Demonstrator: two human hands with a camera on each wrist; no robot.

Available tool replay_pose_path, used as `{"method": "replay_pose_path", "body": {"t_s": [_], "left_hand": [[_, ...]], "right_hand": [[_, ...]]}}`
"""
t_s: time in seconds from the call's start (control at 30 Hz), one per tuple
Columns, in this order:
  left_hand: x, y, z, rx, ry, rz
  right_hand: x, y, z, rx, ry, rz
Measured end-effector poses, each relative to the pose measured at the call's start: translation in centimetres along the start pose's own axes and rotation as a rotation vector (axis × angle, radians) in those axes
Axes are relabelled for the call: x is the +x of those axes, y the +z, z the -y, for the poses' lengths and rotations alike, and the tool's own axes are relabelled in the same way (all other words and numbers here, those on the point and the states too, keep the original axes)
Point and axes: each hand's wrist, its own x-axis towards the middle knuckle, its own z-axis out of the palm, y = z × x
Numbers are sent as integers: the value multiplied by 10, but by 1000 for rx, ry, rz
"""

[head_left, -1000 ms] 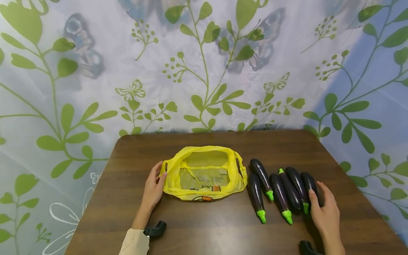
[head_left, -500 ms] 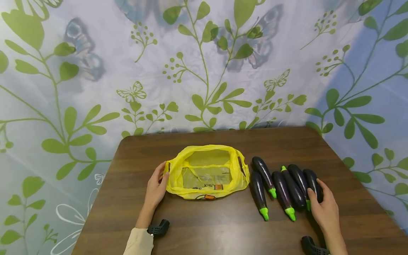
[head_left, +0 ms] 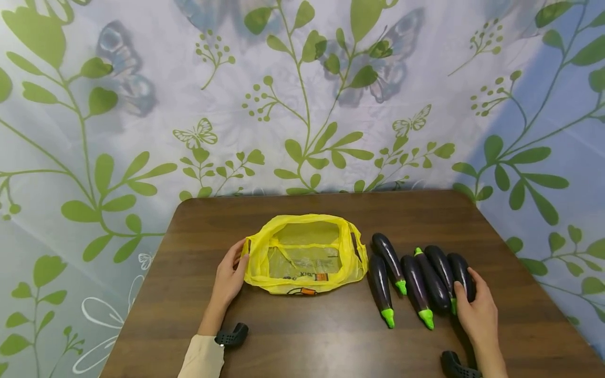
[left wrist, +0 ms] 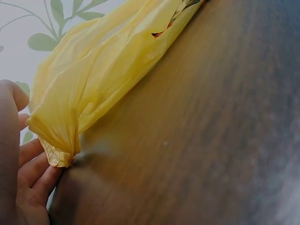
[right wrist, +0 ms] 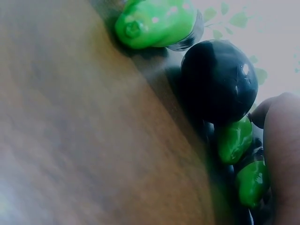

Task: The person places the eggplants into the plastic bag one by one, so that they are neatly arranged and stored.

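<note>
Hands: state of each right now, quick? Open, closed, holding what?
Left hand: holding the yellow bag at its left edge.
Right hand: fingers and thumb around the rightmost eggplant; grip firmness can't be told.

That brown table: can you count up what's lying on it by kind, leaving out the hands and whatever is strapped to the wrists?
Eggplants: 6
Yellow bag: 1
Total: 7
</note>
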Motion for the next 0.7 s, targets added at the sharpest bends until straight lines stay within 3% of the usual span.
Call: {"method": "replay_pose_path", "body": {"t_s": [0.27,0.53,0.7], "left_hand": [[1,-2,-1,-26,8,5],[-4,-13,-38,-2,4,22],[-5,-13,-41,-2,-9,30]], "right_hand": [[1,0,4,1,33,-11],[3,2,5,7,36,-3],[2,0,4,13,59,-3]]}}
